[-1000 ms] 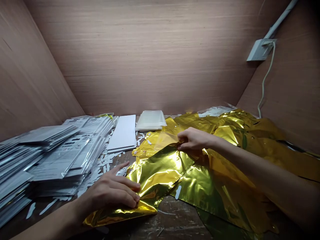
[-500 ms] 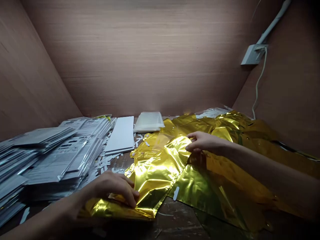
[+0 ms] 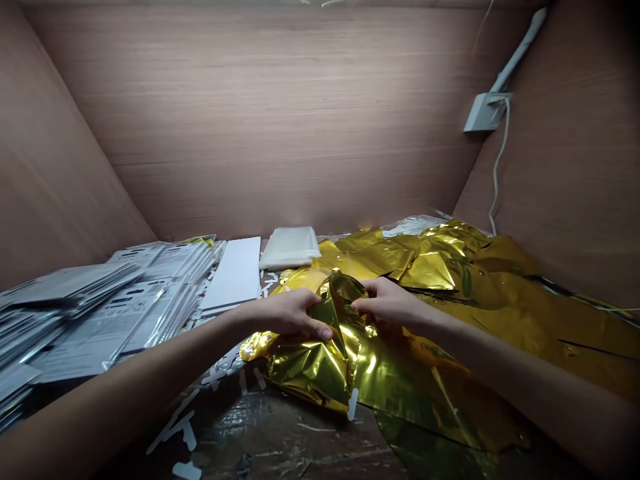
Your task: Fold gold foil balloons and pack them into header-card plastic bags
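Note:
A flat, crinkled gold foil balloon (image 3: 310,370) lies partly folded over in front of me, its bent-up edge standing between my two hands. My left hand (image 3: 295,315) grips the folded foil from the left, thumb on top and its other fingers hidden behind. From the right, my right hand (image 3: 387,301) pinches the upper edge between thumb and fingertips. More gold foil (image 3: 420,380) spreads under and beside my right hand. A small white slip (image 3: 353,404) rests at the balloon's near corner.
Stacks of printed cards in clear sleeves (image 3: 135,300) fill the left side. White card strips (image 3: 233,270) and a pile of translucent bags (image 3: 290,247) lie at the back. Heaped gold foil (image 3: 500,313) covers the right. White offcuts (image 3: 187,430) litter the dark tabletop (image 3: 260,427).
My left hand has moved up and right, folding the near-left end of the balloon over toward my right hand. The foil now takes up less width, and more tabletop shows in front.

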A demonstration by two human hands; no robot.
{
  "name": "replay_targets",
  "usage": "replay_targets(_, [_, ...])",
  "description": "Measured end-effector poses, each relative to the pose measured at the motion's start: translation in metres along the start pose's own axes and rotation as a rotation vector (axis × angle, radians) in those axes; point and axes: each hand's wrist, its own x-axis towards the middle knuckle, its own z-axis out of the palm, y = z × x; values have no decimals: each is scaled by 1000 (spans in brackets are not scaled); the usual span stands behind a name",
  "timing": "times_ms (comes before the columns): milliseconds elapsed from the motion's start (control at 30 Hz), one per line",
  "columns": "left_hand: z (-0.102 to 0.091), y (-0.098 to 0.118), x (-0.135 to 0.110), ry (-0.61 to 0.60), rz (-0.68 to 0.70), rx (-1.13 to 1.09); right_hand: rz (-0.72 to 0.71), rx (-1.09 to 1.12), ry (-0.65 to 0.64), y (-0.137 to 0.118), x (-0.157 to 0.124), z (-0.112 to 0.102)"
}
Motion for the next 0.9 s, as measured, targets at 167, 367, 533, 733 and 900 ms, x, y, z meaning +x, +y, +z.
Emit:
replay_targets(167, [16, 7, 7, 227, 121, 296, 14, 22, 24, 0, 0, 3])
replay_targets(367, [40, -3, 14, 533, 289, 604, -31, -13, 117, 5, 4, 6])
replay_targets(533, [48, -7, 21, 689, 390, 778, -137, -120, 226, 4, 5, 12])
replay_targets(733, [50, -8, 12, 727, 564, 819, -239, -277, 303, -2, 2, 22])
replay_targets(900, [87, 5, -34, 631, 397, 576, -340, -512, 443, 7, 2, 24])
